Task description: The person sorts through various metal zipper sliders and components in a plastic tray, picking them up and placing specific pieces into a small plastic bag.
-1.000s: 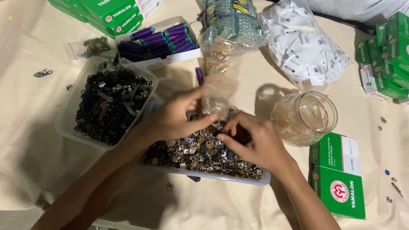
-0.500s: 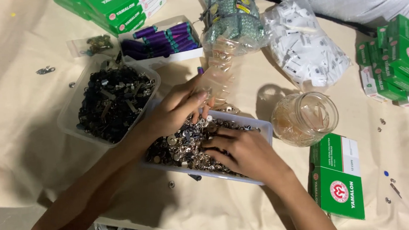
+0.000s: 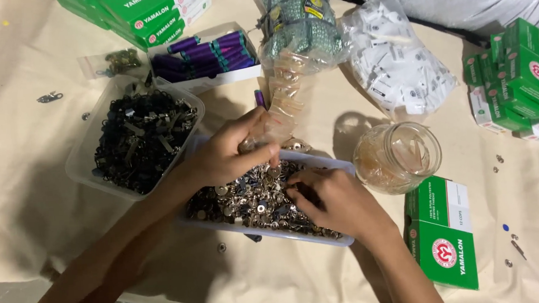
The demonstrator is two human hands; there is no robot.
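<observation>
The left hand (image 3: 232,154) curls over a tray of metal buttons (image 3: 257,199), fingers pinched on a small clear plastic bag (image 3: 274,129). The right hand (image 3: 332,201) digs palm-down into the buttons, fingers bent together. A tub of dark hardware (image 3: 138,138) sits left, a glass jar (image 3: 397,156) right.

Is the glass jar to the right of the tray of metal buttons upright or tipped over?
Tipped. The glass jar lies on its side on the cloth, its open mouth facing the camera, with clear small bags visible inside.
</observation>
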